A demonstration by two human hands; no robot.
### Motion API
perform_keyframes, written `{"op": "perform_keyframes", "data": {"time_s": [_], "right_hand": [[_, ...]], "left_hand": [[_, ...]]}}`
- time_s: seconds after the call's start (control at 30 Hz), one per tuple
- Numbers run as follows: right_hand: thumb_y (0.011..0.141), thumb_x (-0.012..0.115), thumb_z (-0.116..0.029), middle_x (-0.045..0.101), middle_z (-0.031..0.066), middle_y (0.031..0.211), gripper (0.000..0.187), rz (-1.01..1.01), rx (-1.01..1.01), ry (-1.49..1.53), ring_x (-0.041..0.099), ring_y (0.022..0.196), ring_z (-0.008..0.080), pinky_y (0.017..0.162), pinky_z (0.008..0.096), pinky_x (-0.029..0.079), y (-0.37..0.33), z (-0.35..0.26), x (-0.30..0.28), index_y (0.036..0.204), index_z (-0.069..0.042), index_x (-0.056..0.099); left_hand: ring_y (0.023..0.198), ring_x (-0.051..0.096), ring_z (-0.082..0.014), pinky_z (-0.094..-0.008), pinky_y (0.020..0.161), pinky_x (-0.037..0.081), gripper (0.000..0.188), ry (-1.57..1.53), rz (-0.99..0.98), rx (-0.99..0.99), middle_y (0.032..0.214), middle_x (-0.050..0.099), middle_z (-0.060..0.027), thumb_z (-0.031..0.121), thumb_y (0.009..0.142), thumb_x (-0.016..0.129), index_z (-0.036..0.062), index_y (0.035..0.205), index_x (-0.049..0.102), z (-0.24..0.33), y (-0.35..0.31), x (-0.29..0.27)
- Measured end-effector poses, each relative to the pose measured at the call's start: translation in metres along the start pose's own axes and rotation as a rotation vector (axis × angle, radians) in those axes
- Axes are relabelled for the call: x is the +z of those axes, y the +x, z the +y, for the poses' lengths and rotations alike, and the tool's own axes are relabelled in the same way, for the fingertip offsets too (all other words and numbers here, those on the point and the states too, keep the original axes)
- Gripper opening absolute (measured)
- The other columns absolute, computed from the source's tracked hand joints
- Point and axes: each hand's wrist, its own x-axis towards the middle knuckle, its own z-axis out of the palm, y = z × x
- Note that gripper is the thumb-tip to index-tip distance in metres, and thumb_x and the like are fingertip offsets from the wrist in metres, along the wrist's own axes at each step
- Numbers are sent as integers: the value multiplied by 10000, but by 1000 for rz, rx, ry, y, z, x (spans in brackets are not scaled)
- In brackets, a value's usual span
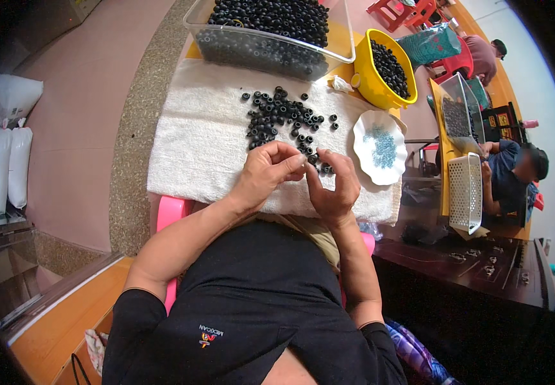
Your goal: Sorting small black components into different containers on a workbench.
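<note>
Nearest, a black shirt fills the view above a pink chair; past it the 2 hands meet low over a white towel, the left hand with thumb and forefinger drawn together, the right hand curled with thumb and forefinger apart at their tips; whatever they may pinch is too small to tell; black hollow beads lie loosely heaped on the towel just beyond the fingertips, some right beside them; to the right sits a white scalloped plate of tiny pale-blue beads; behind stand a clear plastic bin and a yellow tub, both holding black pieces; leftward, a speckled stone strip borders pinkish flooring and white sacks; farther right, a co-worker sits by a white perforated basket; red stools stand farther off.
</note>
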Motion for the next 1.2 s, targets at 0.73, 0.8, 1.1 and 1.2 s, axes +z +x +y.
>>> {"op": "perform_keyframes", "data": {"time_s": [0.73, 0.8, 1.1, 1.2], "right_hand": [[686, 805, 44, 688, 147, 965, 458, -41, -88, 40, 669, 892, 330, 780, 390, 571, 7, -5, -4, 1092, -1, 597], [684, 795, 55, 687, 147, 944, 459, -44, -92, 52, 672, 870, 331, 779, 405, 575, 7, -8, -4, 1093, 0, 594], [724, 760, 38, 672, 128, 885, 299, -71, -145, 35, 667, 806, 325, 799, 417, 578, 1, -4, -1, 988, -2, 625], [727, 761, 39, 671, 131, 897, 312, -87, -139, 50, 667, 822, 327, 776, 415, 574, 0, -3, -2, 1004, 0, 625]], "left_hand": [[852, 680, -141, -284, 804, 572, 250, 60, -127, -7, 954, 701, -77, 187, 988, 602, -22, 1115, 651, -3, -3, 1], [841, 682, -144, -284, 792, 571, 249, 49, -140, -6, 937, 702, -81, 185, 990, 598, -29, 1105, 651, -1, -4, 1], [802, 672, -136, -280, 768, 565, 202, -25, -90, -72, 910, 696, -74, 154, 978, 610, -32, 1040, 658, -2, -6, 4], [805, 672, -132, -278, 762, 566, 196, -32, -114, -50, 903, 695, -73, 154, 975, 614, -31, 1020, 661, -4, -5, 1]]}}
